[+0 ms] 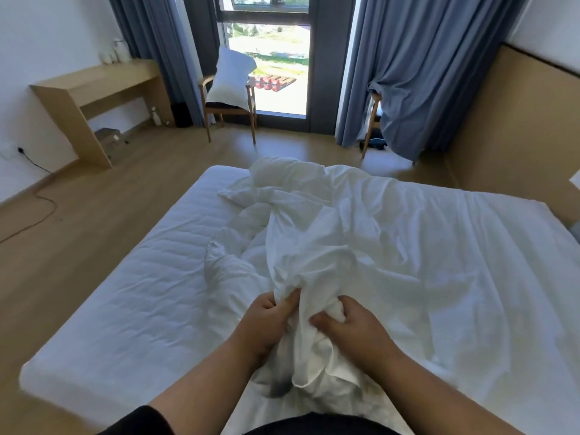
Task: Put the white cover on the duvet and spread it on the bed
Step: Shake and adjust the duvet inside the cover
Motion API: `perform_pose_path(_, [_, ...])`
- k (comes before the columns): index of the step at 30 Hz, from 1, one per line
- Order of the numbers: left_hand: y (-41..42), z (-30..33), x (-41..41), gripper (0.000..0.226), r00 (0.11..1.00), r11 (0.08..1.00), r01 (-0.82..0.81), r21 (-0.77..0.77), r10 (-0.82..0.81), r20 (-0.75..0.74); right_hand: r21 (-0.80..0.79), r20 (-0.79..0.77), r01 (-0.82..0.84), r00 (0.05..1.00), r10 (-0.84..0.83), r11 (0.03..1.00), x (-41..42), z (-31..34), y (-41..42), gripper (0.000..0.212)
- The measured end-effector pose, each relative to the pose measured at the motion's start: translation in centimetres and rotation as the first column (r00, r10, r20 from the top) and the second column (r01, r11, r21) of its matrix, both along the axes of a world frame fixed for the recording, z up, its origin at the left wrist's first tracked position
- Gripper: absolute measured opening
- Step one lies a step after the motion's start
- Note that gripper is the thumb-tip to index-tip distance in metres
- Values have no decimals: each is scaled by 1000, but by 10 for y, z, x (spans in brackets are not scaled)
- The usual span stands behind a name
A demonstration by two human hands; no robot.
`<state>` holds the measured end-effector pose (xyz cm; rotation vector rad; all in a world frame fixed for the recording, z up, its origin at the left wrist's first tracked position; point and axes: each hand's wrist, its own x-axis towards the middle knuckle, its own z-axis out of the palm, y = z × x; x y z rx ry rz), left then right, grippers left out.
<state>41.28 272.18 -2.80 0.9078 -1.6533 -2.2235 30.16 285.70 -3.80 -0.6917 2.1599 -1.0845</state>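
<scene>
Fingers [290, 298] bunch white cover [314, 246], trailing lengthwise toward window [266, 58].

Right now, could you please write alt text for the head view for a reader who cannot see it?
A person's left hand and right hand grip bunched white cover over a rumpled duvet on a bed. Beyond stand a chair holding a pillow, a window and blue curtains.
</scene>
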Motion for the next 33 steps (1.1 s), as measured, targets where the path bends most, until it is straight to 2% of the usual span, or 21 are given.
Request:
perform_pose_path(3, [-9,-4,0,33,1000,979,6,-205,-3,12,-142,57,69,996,-62,987,6,3,2,26])
perform_pose_path(4, [-12,-3,-1,27,1000,952,-6,-307,7,4,-196,57,106,994,-97,975,8,7,3,21])
perform_pose_path(7, [-35,2,-6,38,991,816,-134,-562,116,-68,-326,64,248,969,-240,912,13,18,5,5])
perform_pose_path(9, [-62,5,-11,38,981,698,-191,-690,154,-116,-368,33,323,942,-335,872,16,26,5,23])
perform_pose_path(11, [-85,16,-19,35,985,611,-171,-773,111,-130,-406,39,362,924,-380,839,21,38,4,31])
perform_pose_path(12, [-95,23,-25,33,988,620,-155,-769,74,-139,-410,38,366,922,-385,836,23,42,2,32])
perform_pose_path(13, [-101,28,-31,30,989,671,-132,-730,38,-145,-398,35,365,923,-384,842,25,48,0,30])
perform_pose_path(16, [-111,36,-53,18,994,906,-18,-424,-29,-105,-342,59,399,913,-405,850,32,64,-5,14])
perform_pose_path(18, [-116,37,-69,14,994,968,3,-250,-30,-106,-276,90,434,900,-427,858,39,68,-7,33])
perform_pose_path(20, [-116,38,-85,16,985,971,120,-207,-142,-96,-223,143,422,906,-399,879,47,72,-5,48])
perform_pose_path(22, [-105,32,-92,20,919,906,388,-168,-395,-12,-138,85,344,939,-335,929,55,74,2,46])
perform_pose_path(24, [-90,18,-89,43,759,758,645,-101,-618,205,-45,8,296,955,-296,954,59,77,11,32])
perform_pose_path(25, [-84,8,-85,55,672,690,721,-58,-677,300,-10,-11,309,951,-309,951,60,78,16,26])
perform_pose_path(26, [-80,-2,-81,55,614,651,759,-17,-705,355,17,-31,337,941,-337,941,59,77,21,21])
perform_pose_path(28, [-78,-12,-75,47,545,581,814,-22,-750,374,66,-65,373,927,-369,926,56,77,25,12])
perform_pose_path(30, [-79,-16,-74,68,481,495,867,-56,-804,349,144,-114,376,925,-362,915,49,78,27,8])
perform_pose_path(31, [-79,-18,-75,80,467,467,879,-93,-808,359,214,-167,358,930,-327,909,43,83,29,15])
perform_pose_path(33, [-77,-20,-73,83,511,494,856,-153,-759,404,369,-313,302,931,-189,879,25,103,29,23])
